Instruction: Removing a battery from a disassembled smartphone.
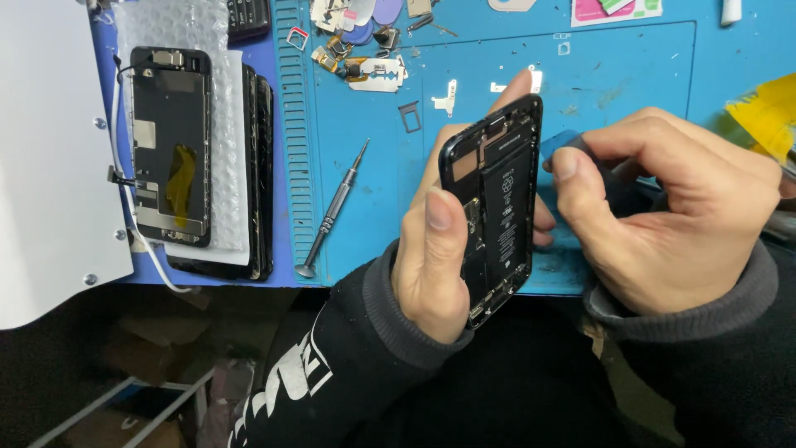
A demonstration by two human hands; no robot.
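The left hand (435, 249) grips an opened black smartphone body (492, 203), its screen removed and its black battery and inner parts exposed. The thumb lies along the near edge and the fingers wrap behind, one fingertip showing above the top edge. The phone is held tilted in the air, above the front edge of the blue silicone work mat (630, 66) that covers the table.

The right hand (672, 211) is curled shut around a small blue plastic pry tool (562, 143) — the thumb presses on it and its tip touches the phone's right edge. How much of the tool lies inside the fist cannot be told.

On the mat to the left of the phone lies a slim grey metal screwdriver (333, 211), well apart from both hands. Further left, a detached black phone screen assembly (171, 145) rests face down on a sheet of bubble wrap (228, 166), with other dark phones stacked under it. Along the mat's far edge sit small metal brackets and plectrum-shaped picks (361, 50) — a loose clutter of parts. A yellow strip of tape (767, 112) shows at the right edge.
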